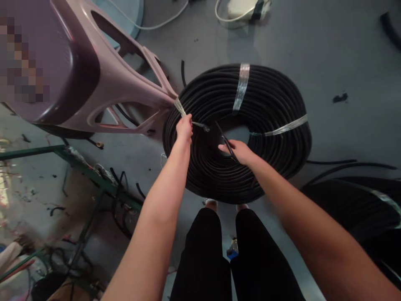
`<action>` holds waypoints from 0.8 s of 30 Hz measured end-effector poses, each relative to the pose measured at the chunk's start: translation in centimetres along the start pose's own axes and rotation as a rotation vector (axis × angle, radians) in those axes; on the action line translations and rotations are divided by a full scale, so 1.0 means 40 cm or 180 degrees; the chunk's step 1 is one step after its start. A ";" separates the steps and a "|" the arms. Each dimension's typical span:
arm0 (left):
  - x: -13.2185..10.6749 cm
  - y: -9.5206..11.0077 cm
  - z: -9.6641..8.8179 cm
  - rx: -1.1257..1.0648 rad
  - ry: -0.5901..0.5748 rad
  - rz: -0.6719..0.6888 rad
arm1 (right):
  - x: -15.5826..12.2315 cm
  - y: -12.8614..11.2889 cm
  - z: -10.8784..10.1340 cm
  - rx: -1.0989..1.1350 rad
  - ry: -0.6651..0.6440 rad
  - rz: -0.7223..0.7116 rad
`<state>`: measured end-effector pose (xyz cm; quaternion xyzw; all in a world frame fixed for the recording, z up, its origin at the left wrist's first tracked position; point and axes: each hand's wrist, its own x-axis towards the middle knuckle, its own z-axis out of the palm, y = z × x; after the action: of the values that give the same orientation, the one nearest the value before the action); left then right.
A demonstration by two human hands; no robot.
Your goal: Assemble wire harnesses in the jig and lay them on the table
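A large coil of black cable [216,92] lies on the floor in front of my feet. My left hand [184,127] is closed on a clear plastic strap [179,106] at the coil's left side, its loose tail reaching over the inner edge. Over the coil's centre hole, my right hand [236,151] grips slim dark scissors [226,142], the tips pointing up and left toward that tail. Two more plastic bands, one at the top [242,85] and one at the right [286,125], wrap the cable. The fingers of my left hand partly hide the strap.
A pinkish plastic chair [125,83] stands against the coil's left side. A second black coil [351,200] lies at the right. Green metal framing [100,184] is at lower left. A white adapter with a cord [244,9] and cable scraps [340,98] lie on the floor.
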<state>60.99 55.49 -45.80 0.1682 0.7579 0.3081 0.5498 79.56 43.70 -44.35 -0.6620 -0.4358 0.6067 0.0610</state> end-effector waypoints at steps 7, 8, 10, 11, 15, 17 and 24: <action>-0.111 -0.110 -0.054 -0.0822 -0.0410 -0.0132 | 0.145 -0.223 -0.084 -0.1271 -0.1370 0.0159; -0.117 -0.118 -0.053 -0.0834 -0.0434 -0.0111 | 0.160 -0.236 -0.082 -0.1258 -0.1518 0.0230; -0.125 -0.128 -0.046 -0.0742 -0.0391 -0.0066 | 0.187 -0.254 -0.070 -0.1219 -0.1739 0.0362; -0.129 -0.131 -0.042 -0.0673 -0.0344 -0.0057 | 0.198 -0.262 -0.062 -0.1197 -0.1812 0.0387; -0.163 -0.151 -0.034 -0.0290 -0.0238 -0.0053 | 0.213 -0.299 -0.051 -0.1222 -0.1868 0.0374; -0.210 -0.166 -0.041 -0.0027 -0.0429 0.0021 | 0.195 -0.307 -0.075 -0.1136 -0.1661 0.0312; -0.453 -0.103 -0.013 0.0477 -0.2480 0.0223 | 0.038 -0.166 -0.290 0.0369 0.0505 0.0523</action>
<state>66.97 41.47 -35.16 0.3379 0.5067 0.1836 0.7716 85.99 53.96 -38.46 -0.7367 -0.3382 0.5796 0.0835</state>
